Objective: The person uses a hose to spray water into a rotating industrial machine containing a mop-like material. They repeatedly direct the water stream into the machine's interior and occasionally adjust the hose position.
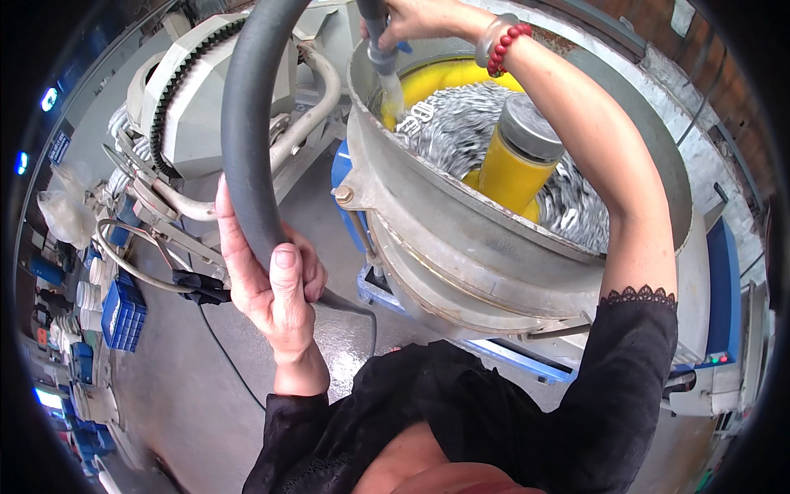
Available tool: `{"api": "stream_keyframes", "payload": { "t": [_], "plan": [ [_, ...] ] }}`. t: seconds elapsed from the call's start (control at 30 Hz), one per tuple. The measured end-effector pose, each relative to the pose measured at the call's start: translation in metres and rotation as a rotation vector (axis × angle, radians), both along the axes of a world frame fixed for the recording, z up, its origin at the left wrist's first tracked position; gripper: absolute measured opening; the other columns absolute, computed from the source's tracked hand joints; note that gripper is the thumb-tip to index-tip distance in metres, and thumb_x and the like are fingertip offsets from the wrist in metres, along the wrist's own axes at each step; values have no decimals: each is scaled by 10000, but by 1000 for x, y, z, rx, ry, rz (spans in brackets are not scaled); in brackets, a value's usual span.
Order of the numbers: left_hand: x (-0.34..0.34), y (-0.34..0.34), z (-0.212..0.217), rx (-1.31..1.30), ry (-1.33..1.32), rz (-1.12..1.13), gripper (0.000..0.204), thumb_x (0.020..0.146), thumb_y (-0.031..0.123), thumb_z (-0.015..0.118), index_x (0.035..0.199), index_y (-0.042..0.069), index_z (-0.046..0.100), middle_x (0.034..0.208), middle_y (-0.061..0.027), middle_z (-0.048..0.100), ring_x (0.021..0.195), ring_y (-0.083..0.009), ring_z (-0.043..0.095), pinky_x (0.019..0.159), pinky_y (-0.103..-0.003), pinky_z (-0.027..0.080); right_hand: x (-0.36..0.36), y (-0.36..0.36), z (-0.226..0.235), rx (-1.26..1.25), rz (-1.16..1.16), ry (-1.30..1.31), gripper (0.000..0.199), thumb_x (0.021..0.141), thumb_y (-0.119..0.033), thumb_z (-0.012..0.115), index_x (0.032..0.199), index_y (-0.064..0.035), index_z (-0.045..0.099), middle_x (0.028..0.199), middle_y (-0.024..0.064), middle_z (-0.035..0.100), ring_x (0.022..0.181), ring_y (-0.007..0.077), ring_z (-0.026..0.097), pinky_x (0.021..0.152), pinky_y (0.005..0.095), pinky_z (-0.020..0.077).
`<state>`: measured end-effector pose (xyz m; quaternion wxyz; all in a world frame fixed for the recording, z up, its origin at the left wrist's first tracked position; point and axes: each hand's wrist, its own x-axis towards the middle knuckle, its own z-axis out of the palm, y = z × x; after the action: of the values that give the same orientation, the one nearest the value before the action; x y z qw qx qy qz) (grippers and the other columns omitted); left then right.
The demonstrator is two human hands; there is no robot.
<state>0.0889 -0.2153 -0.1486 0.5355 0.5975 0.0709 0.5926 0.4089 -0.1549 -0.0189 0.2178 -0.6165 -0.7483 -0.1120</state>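
My left hand (284, 284) is wrapped around a thick black hose (247, 123), which arches up past the top edge of the view. Beyond the machine's near wall, my right hand (420, 20) grips the hose near its end (381, 58), which points down into a round tub (461, 202). Something pale, perhaps water, shows below that end; I cannot tell exactly. Shiny small metal pieces (461, 123) fill the yellow-lined tub, blurred as if moving. A yellow centre post (510, 173) with a grey cap stands among them. Red beads and a pale bangle circle my right wrist.
A grey machine with a toothed black ring (164, 99) and a bent tube frame stands at the left. Thin cables run over the grey floor (214, 403). A blue crate (125, 311) sits far left. The tub rests on a blue frame (527, 362).
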Motion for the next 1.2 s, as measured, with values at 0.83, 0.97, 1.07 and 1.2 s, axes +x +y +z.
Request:
{"api": "stream_keyframes", "payload": {
  "t": [0.83,0.97,1.07,1.2],
  "plan": [
    [83,-46,8,83,95,-655,655,992,256,524,1520,49,196,578,-9,374,400,-46,304,347,-189,258,45,-278,30,-201,-930,-136,250,614,-115,712,836,-10,666,777,161,695,747,291,666,664,397,525],
    [81,-50,8,30,106,-698,676,988,279,530,1521,49,183,572,-7,370,389,-48,296,332,-186,250,7,-283,16,-262,-830,324,310,642,-83,720,940,-21,662,817,109,685,748,215,637,661,350,522],
    [72,-44,13,25,70,-725,671,994,280,516,1520,44,173,572,-11,366,383,-48,286,327,-187,245,17,-292,-5,-615,-829,461,313,653,-70,770,939,9,671,895,109,691,784,168,677,707,296,555],
    [49,-24,11,-29,-44,-685,629,1009,262,487,1510,38,179,584,-26,359,353,-54,275,300,-198,227,-10,-245,-34,-797,-367,837,320,713,-79,754,982,37,624,930,133,652,796,180,673,717,270,582]
  ]
}}
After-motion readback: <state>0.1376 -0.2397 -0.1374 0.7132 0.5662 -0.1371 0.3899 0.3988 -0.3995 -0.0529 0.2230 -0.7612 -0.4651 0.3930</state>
